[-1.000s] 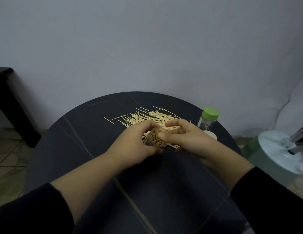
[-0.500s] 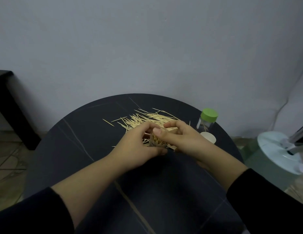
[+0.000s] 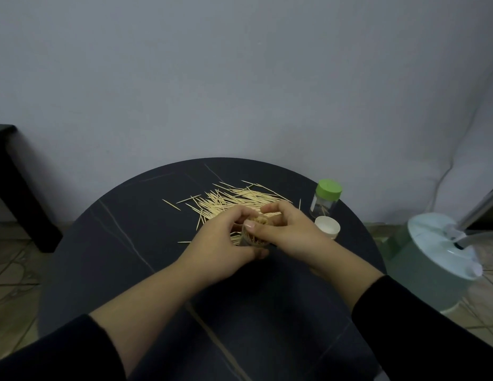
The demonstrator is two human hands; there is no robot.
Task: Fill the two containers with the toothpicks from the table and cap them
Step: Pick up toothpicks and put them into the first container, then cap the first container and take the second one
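Both hands are working at the near edge of the toothpicks [image 3: 240, 200], a loose fan of thin, pale wooden slivers that is sprawling across the far half of the table [image 3: 116, 257]. That table is round, dark and matte, with fine light veins running through it like stone.

Just on the near side of the pile, the open jar [image 3: 255, 239] is sitting between the two hands, tipped over towards the person. It is a small cylinder with a clear wall, and it is showing a tight, honeycomb-like face of blunt toothpick ends at its mouth.

The left hand [image 3: 220, 243] is gripping it from the left of the pile's near edge, fingers curling round the body and thumb underneath. The right hand [image 3: 289, 232] is closing in from the other side. Its thumb is lying flat across the packed ends and its fingers are hooking over the far rim, so it is pinching the jar too.

To the right of the pile, the green jar [image 3: 325, 199] is standing upright, clear-walled under a smooth, round green lid. What is inside is too small to tell. Nearer than that, also right of the pile, a white cap [image 3: 327, 226] is lying loose on the table, hollow side up.

Black sleeves are covering both forearms partway.
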